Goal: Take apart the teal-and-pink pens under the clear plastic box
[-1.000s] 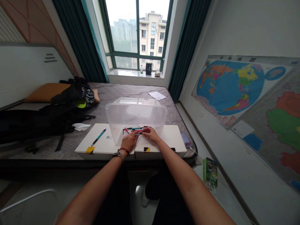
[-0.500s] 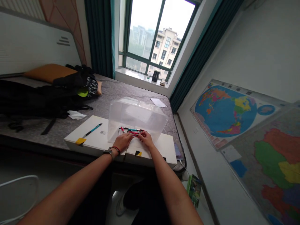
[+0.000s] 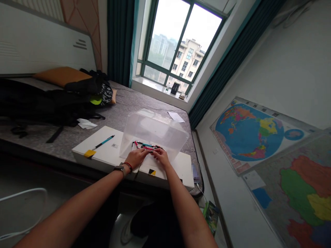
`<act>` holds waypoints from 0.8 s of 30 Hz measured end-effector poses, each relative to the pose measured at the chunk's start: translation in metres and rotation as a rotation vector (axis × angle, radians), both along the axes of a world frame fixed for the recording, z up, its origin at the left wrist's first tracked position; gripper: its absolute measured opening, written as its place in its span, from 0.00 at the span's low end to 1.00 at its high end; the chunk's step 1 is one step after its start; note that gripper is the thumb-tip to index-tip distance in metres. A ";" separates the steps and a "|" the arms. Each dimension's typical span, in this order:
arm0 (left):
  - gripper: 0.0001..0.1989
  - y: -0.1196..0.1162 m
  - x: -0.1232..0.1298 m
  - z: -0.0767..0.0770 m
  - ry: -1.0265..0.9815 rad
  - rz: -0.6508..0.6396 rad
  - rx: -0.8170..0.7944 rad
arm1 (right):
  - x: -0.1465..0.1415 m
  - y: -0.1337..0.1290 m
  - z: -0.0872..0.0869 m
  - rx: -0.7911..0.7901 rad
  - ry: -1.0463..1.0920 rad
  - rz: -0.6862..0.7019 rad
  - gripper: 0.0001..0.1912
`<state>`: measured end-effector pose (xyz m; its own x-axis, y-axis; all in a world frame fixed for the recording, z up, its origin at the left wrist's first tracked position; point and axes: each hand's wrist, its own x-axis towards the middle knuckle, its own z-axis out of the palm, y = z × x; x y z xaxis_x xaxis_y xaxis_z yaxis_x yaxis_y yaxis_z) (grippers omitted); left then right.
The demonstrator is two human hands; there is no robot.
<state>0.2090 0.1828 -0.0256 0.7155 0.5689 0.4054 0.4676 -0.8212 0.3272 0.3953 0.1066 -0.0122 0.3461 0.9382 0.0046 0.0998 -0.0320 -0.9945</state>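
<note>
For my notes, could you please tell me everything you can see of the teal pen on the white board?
The pen has a teal barrel with dark ends, the lower-left one narrowing to a tip. It lies flat, slanting, on the white board, left of the clear plastic box. Only the board touches it.

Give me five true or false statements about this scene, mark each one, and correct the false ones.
The teal pen lies on the white board, apart from the hands: true.
The wristwatch is on the right wrist: false, it is on the wrist of the left hand.
The plastic box is opaque blue: false, it is clear.
A world map hangs on the wall right of the window: true.
The fingers of the right hand touch the coloured pens: true.
</note>
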 end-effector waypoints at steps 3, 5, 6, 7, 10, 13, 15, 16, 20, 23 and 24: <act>0.15 -0.001 -0.001 0.001 -0.008 0.025 0.024 | 0.003 0.004 -0.007 0.018 0.040 -0.108 0.22; 0.15 -0.001 0.000 0.001 0.001 0.042 0.027 | 0.005 0.007 -0.013 0.030 0.067 -0.162 0.22; 0.15 -0.001 0.000 0.001 0.002 0.051 0.023 | 0.006 0.008 -0.015 0.034 0.080 -0.180 0.21; 0.15 -0.001 0.001 0.001 -0.004 0.065 0.014 | 0.006 0.009 -0.017 0.039 0.088 -0.201 0.21; 0.15 0.000 0.002 0.000 -0.041 0.127 -0.037 | 0.006 0.012 -0.021 0.059 0.089 -0.283 0.18; 0.16 0.001 0.003 0.000 -0.056 0.153 -0.078 | 0.006 0.013 -0.023 0.058 0.065 -0.327 0.15; 0.16 0.001 0.003 0.000 -0.043 0.147 -0.083 | 0.005 0.013 -0.023 0.052 0.040 -0.328 0.15; 0.16 0.001 0.003 0.001 -0.033 0.145 -0.081 | 0.005 0.012 -0.023 0.048 0.024 -0.324 0.16; 0.16 0.001 0.002 0.002 -0.015 0.143 -0.070 | 0.000 0.008 -0.020 0.050 -0.102 -0.331 0.15; 0.16 0.001 0.002 0.002 -0.031 0.138 -0.072 | -0.005 0.003 -0.018 0.092 -0.315 -0.411 0.15; 0.16 0.001 0.002 0.003 -0.036 0.137 -0.075 | -0.008 0.001 -0.018 0.103 -0.394 -0.443 0.14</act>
